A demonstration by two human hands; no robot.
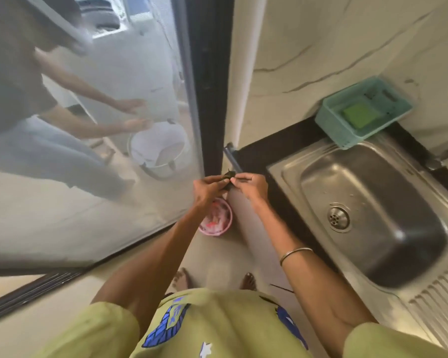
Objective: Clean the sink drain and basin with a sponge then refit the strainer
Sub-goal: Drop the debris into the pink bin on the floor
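Sink [290,169], steel, set in dark counter at right; basin bare, strainer [338,217] seated in drain at basin floor. Glass door [88,151] at left, second person and white bucket [158,148] reflected or behind it. Teal basket [329,125] on sink's far rim, green sponge [359,115] inside. Pink bin [216,220] on floor below hands. Left hand [208,187] and right hand [250,184] meet away from sink, both pinching small dark scrap [48,174]—identity unclear.

Small dark item [229,180] between both hands unidentifiable
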